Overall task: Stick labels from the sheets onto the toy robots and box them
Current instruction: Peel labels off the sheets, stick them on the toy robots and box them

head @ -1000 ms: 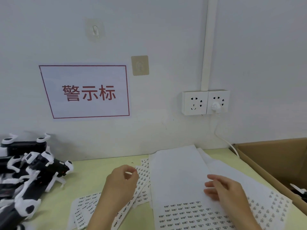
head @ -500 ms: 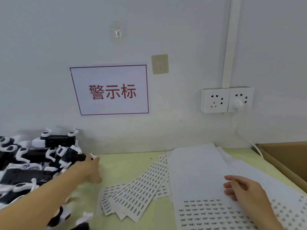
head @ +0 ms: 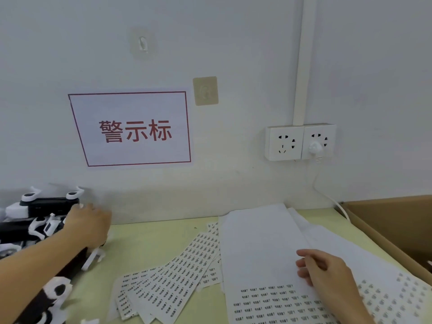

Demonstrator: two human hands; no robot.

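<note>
Left hand (head: 87,226) reaching into toy robot pile (head: 35,220) left of label sheets (head: 173,277), grip unclear; right hand (head: 323,268) resting loosely curled on big sheet (head: 261,249), likely steadying; cardboard box (head: 392,220) waiting right

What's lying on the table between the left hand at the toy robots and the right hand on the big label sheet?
In the head view, a fanned stack of label sheets lies between the left hand and the right hand, with bare table beside it.

A red-bordered wall sign (head: 131,128) hangs above the left hand (head: 87,224); a double socket (head: 300,142) with a white plug (head: 315,149) sits above the right hand (head: 327,270).
</note>
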